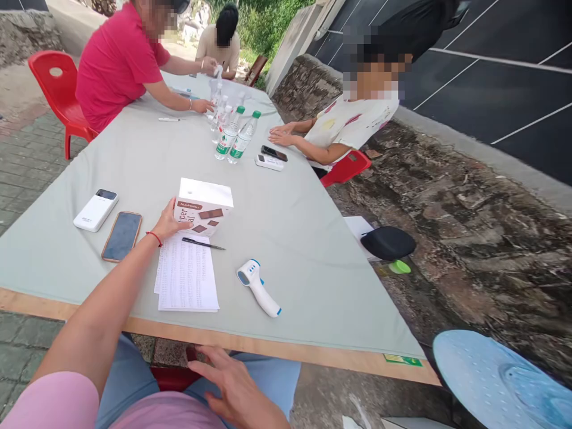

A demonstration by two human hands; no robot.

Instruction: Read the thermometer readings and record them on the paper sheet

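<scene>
The white-and-brown cardboard box (205, 205), held in the fingers of the left hand (168, 223), seems to rest on the grey-covered desk (308, 268), just beyond a slim black pen (203, 243); the right hand (236, 384) has loosely spread fingers.

One box (203, 205), one thermometer (261, 292), two phones (121, 236), two power banks (95, 213), two green-capped bottles (241, 143), three other people (116, 71)

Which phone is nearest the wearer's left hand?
The orange-edged phone, lying between the white device and the papers, is nearest the left hand. The other, a dark phone, lies farther up the table, near a co-worker's hands.
</scene>
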